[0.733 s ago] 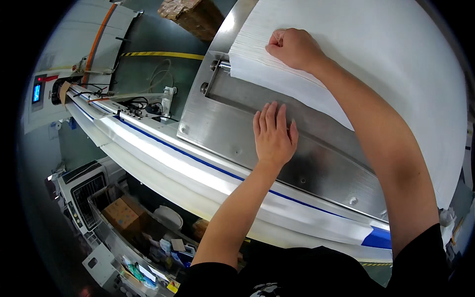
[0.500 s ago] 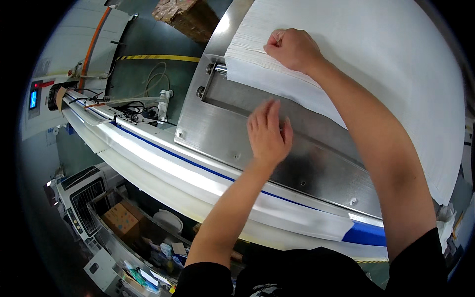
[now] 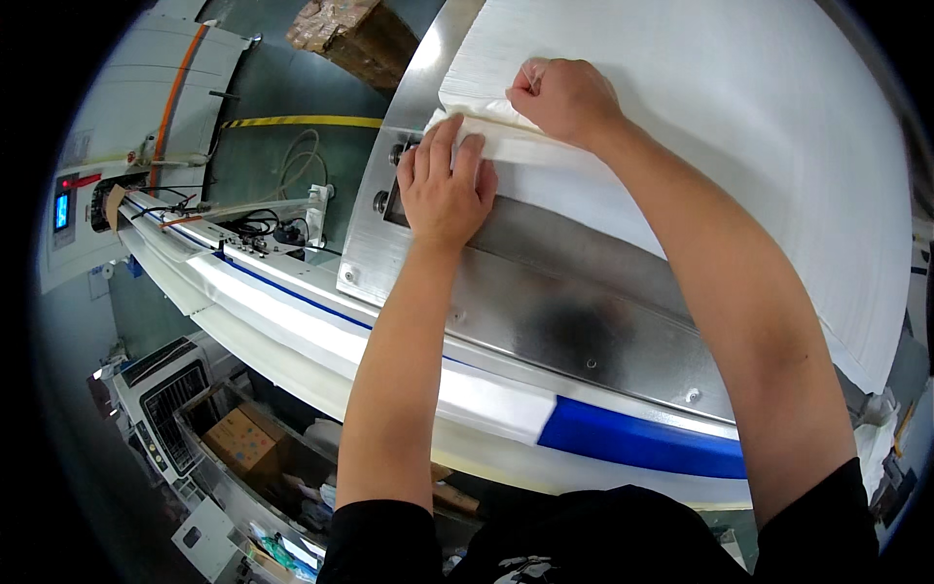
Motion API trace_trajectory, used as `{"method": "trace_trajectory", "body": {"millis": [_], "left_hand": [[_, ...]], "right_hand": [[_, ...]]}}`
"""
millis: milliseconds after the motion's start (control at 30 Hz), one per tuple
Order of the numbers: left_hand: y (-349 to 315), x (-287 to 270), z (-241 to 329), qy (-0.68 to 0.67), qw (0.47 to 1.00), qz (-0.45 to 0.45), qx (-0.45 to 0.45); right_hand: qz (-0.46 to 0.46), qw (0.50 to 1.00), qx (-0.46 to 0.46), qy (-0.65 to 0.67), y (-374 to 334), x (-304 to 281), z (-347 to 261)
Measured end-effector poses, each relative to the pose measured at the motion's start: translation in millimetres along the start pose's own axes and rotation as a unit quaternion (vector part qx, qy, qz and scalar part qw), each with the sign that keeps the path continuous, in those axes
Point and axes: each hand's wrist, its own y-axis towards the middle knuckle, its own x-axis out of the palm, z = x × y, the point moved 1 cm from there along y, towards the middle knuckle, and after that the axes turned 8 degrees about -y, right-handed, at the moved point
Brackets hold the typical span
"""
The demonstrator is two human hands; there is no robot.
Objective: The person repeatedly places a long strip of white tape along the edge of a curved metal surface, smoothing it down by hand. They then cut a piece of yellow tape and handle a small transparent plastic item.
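A thick stack of thin white sheets (image 3: 720,146) lies on a metal table, its near edge layered and partly lifted in folds. My left hand (image 3: 443,195) rests at the stack's left corner, fingers stretched and a little apart, their tips on the folded sheet edge. To its right, my right hand (image 3: 574,102) is closed in a fist over the same edge. A bit of clear, film-like material shows by its index finger; what the fingers hold is hidden. Below the folds, a smooth white layer hangs over a recess in the metal plate (image 3: 525,302).
Along the table's near side runs a long rail with white cloth and a blue strip (image 3: 642,438). A machine with a lit display (image 3: 62,210) stands at far left. On the floor are a wrapped carton (image 3: 355,39) and a bin with a cardboard box (image 3: 243,438).
My left hand has moved up and left from above the metal plate onto the stack's corner. My right hand has shifted slightly left, still closed. The sheet edge between them now looks lifted and rumpled.
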Motion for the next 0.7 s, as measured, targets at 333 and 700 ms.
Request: {"method": "trace_trajectory", "body": {"millis": [333, 700], "left_hand": [[6, -37, -26, -0.020, 0.969, -0.227, 0.092], [79, -19, 52, 0.249, 0.822, -0.509, 0.052]], "right_hand": [[0.043, 0.992, 0.031, -0.113, -174, -53, 38], [-0.024, 0.874, 0.369, -0.315, -484, -246, 365]]}}
